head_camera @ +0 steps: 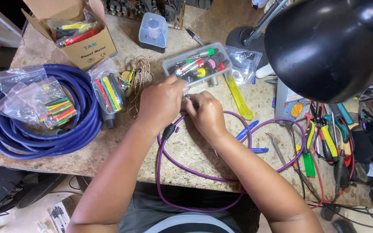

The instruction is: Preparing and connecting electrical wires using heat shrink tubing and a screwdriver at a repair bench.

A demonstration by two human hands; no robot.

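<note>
Both hands are bunched up over the middle of the bench working on one end of the thin purple cable [221,177], which loops off the front edge of the workbench [186,146] and back up toward the right. The left hand [160,102] is curled closed around something small right at the cable end, and the right hand [206,114] is pinched shut on it too, with a bit of metal poking out between them; can't really tell if that's a plug part or a tool tip. A black connector sleeve [168,130] is already sitting on the cable just under the left wrist, so I'd guess the boot is threaded on and the end is in the middle of being fitted, not closed up yet. As for containers: the clear plastic tray [169,65] just past the knuckles holds a bunch of plugs with coloured bands, green, red, yellow, pink. The open cardboard box [92,51] at the back left has bagged items in red and yellow. Two zip bags [44,101] lying on the coiled blue cable [87,125] hold coloured tubing pieces, and a third zip bag [109,88] next to them has longer strips of the same stuff. There's also a small lidded clear tub [153,30] at the back, contents not visible.
</note>
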